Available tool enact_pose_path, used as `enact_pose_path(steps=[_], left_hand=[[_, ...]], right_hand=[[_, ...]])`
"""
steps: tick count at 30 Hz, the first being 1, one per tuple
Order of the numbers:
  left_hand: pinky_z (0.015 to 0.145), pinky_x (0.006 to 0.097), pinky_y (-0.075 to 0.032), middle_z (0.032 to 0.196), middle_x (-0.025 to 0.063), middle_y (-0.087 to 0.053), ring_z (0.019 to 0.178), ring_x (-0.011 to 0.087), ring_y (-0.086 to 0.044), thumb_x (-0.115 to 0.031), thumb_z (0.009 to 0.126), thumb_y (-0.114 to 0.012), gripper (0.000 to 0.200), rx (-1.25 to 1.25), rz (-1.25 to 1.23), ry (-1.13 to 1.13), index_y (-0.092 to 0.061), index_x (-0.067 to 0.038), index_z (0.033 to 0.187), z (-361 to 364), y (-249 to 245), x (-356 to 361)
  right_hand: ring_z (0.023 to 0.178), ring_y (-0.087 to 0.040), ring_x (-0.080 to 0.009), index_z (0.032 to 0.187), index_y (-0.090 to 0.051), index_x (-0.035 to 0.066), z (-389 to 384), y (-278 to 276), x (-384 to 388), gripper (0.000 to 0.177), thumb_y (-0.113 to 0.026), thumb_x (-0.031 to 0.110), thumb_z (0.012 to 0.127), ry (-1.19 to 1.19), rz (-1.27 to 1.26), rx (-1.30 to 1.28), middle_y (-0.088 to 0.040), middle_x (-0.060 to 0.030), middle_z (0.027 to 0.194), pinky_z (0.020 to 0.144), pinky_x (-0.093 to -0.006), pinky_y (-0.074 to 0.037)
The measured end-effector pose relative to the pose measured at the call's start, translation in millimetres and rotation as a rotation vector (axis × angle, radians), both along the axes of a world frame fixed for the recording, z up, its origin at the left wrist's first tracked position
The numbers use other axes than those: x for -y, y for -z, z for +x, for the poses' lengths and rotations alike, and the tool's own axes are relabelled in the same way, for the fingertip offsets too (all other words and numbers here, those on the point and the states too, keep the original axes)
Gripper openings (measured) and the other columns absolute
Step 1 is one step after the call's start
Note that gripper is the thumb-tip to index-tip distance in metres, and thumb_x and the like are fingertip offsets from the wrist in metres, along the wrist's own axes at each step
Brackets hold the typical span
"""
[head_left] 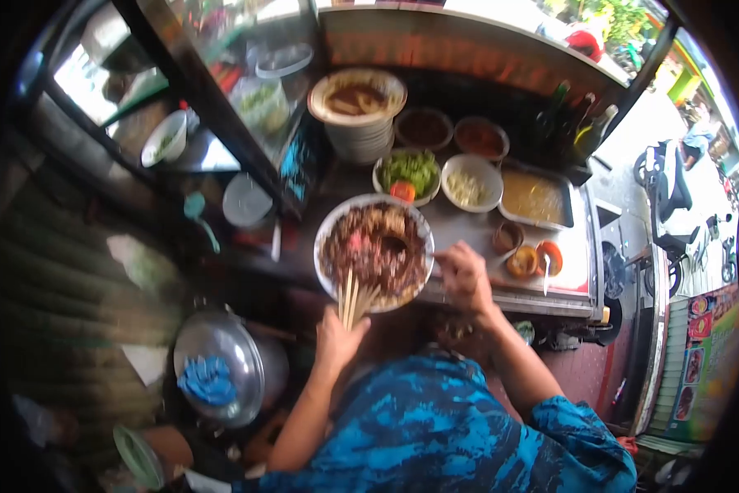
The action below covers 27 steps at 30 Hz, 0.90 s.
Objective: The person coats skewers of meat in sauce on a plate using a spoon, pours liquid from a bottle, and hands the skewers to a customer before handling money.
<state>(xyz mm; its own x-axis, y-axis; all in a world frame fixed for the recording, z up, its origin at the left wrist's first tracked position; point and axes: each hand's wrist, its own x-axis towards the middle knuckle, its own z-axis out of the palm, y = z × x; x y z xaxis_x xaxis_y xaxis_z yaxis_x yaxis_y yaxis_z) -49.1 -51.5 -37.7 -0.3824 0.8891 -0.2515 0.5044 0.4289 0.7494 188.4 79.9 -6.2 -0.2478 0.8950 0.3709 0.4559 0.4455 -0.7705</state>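
A large white bowl [318, 261] at the counter's front edge holds dark brown, sauce-covered food with a pink patch on top. My left hand [341, 335] is closed around a bundle of thin wooden skewers [350, 302] at the bowl's near side. Their far ends reach into the food. At the bowl's right rim, my right hand [465, 278] is closed on the handle of a spoon [396, 246]. The spoon's dark round end rests in the food, partly covered by sauce.
Behind the bowl stand a plate of lettuce and tomato [408, 172], a bowl of pale chopped pieces [470, 185] and a tray of yellowish liquid [535, 197]. Stacked plates [359, 140] rise at the back. Small cups [521, 261] sit right; a lidded metal pot [221, 349] is lower left.
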Motion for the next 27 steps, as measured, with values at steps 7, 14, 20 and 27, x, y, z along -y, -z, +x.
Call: enact_pose_path(steps=[7, 14, 20, 27], left_hand=[[0.076, 0.0523, -0.053, 0.087, 0.0325, -0.066, 0.085, 0.0507, -0.065, -0.024, 0.091, -0.064, 0.036, -0.438, -0.266, 0.053, -0.045, 0.004, 0.105, 36, -27, -8], [0.073, 0.0517, -0.05, 0.089, 0.0342, -0.063, 0.09, 0.0512, -0.062, -0.017, 0.09, -0.066, 0.027, -0.142, 0.02, 0.042, -0.052, 0.005, 0.094, 27, -18, 3], [0.066, 0.0463, -0.048, 0.079, 0.0258, -0.063, 0.074, 0.0449, -0.062, -0.017, 0.092, -0.066, 0.023, -0.145, 0.101, -0.06, -0.053, 0.003, 0.093, 28, -51, 8], [0.071, 0.0457, -0.05, 0.087, 0.027, -0.066, 0.086, 0.0461, -0.065, -0.013, 0.092, -0.064, 0.022, -0.169, 0.141, -0.065, -0.053, 0.004, 0.099, 10, -78, -1]], right_hand=[[0.077, -0.061, -0.0376, 0.095, -0.07, 0.001, 21, -17, -11, 0.011, -0.061, 0.002, 0.088, 0.015, 0.007, 0.087, -0.06, -0.0179, 0.083, 0.069, -0.0429, -0.048], [0.085, -0.061, -0.0415, 0.092, -0.069, 0.0, 41, 9, -41, 0.015, -0.055, 0.004, 0.087, -0.072, -0.034, 0.219, -0.061, -0.0211, 0.087, 0.075, -0.0471, -0.049], [0.087, -0.062, -0.0388, 0.093, -0.07, 0.001, 2, 33, -68, 0.016, -0.057, 0.002, 0.084, -0.27, -0.029, 0.26, -0.062, -0.019, 0.088, 0.076, -0.045, -0.05], [0.087, -0.065, -0.0387, 0.097, -0.071, 0.003, -24, 25, -83, 0.026, -0.055, 0.001, 0.076, -0.746, -0.084, 0.238, -0.065, -0.0179, 0.091, 0.078, -0.0452, -0.052]])
